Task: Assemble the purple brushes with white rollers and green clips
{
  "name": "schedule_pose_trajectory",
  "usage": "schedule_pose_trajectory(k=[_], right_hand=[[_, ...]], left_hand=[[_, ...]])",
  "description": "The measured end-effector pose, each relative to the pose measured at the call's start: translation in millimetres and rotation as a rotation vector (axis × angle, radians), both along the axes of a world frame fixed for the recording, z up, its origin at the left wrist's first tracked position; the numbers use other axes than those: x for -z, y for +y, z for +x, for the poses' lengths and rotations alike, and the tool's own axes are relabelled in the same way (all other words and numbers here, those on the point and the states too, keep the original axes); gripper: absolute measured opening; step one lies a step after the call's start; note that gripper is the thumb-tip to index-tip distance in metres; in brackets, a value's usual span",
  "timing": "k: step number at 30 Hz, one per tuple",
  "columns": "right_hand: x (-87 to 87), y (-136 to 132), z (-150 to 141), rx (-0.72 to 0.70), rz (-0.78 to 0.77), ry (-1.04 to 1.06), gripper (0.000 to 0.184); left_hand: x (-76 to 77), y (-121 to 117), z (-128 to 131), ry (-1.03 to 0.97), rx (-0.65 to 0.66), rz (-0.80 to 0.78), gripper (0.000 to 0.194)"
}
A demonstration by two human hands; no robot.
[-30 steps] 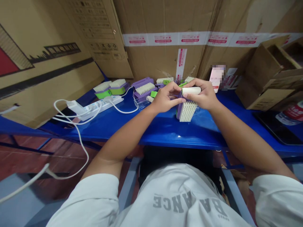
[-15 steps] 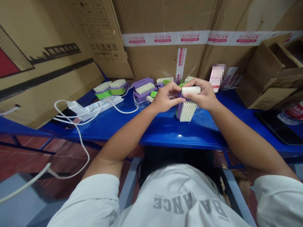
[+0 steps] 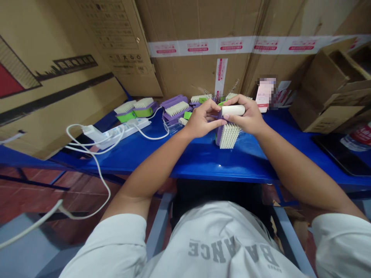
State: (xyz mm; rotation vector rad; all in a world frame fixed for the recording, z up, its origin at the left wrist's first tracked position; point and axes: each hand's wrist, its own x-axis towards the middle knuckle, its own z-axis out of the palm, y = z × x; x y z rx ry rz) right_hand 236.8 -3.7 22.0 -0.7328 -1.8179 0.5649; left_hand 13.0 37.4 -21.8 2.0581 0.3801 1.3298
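A purple scrubbing brush (image 3: 228, 136) with pale bristles stands tilted over the blue table, its bristles facing me and to the right. My left hand (image 3: 202, 119) pinches its purple side, fingers behind and thumb at the near edge. At the top of the brush lies a white ribbed cylinder (image 3: 233, 110), held between the thumb and fingers of my right hand (image 3: 251, 117). Whether the cylinder is fixed to the brush I cannot tell. Behind my hands sit more brushes, one purple (image 3: 177, 109) and one partly hidden with green trim (image 3: 201, 99).
Green-based brushes (image 3: 126, 112) lie at the left, by a white power strip (image 3: 124, 131) with looping cables. A phone (image 3: 264, 95) leans against the cardboard at the back. On the right are cardboard boxes (image 3: 327, 90), a black tablet-like slab (image 3: 342, 156) and a bottle (image 3: 358, 139).
Almost nothing differs. Both hands keep their hold on the brush and the white cylinder; the whole view has shifted very slightly.
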Motion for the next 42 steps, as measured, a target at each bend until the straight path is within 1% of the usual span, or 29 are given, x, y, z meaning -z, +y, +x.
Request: schedule_pose_trajectory(k=[5, 8, 10, 14, 18, 23, 26, 28, 31, 34, 37, 42], right_hand=[[9.1, 10, 3, -0.027, 0.005, 0.039, 0.082], [14.2, 16, 4, -0.027, -0.029, 0.067, 0.089], [16.5, 18, 3, -0.033, -0.044, 0.078, 0.091], [19.1, 20, 2, -0.048, -0.027, 0.07, 0.086], [19.7, 18, -1, -0.049, -0.061, 0.088, 0.08], [14.7, 12, -2, -0.021, -0.047, 0.064, 0.072], [10.7, 8, -3, 0.01, -0.024, 0.039, 0.066], [9.1, 6, -4, 0.042, -0.001, 0.015, 0.062], [8.2, 3, -4, 0.068, 0.024, -0.035, 0.055], [8.1, 2, -4, 0.059, 0.036, -0.08, 0.049], [8.2, 1, -4, 0.057, 0.044, -0.122, 0.044], [9.1, 0, -3, 0.108, 0.087, -0.189, 0.036]], left_hand=[[1.2, 3, -1, 0.007, 0.028, -0.013, 0.065], [4.6, 8, -2, 0.014, 0.019, -0.024, 0.071], [7.2, 12, -2, 0.011, 0.008, -0.019, 0.074], [7.7, 17, -5, -0.009, -0.003, 0.042, 0.074], [0.8, 16, -10, 0.052, -0.024, 0.107, 0.07], [-5.6, 15, -12, 0.148, -0.073, 0.242, 0.059], [-6.3, 12, -10, 0.152, -0.065, 0.266, 0.056], [-6.6, 9, -9, 0.146, -0.078, 0.25, 0.056], [-7.6, 5, -7, 0.145, -0.086, 0.186, 0.061], [-8.8, 4, -6, 0.136, -0.055, 0.121, 0.064], [-10.0, 6, -7, 0.119, -0.03, 0.088, 0.063], [-11.3, 6, -8, 0.116, 0.013, 0.03, 0.06]])
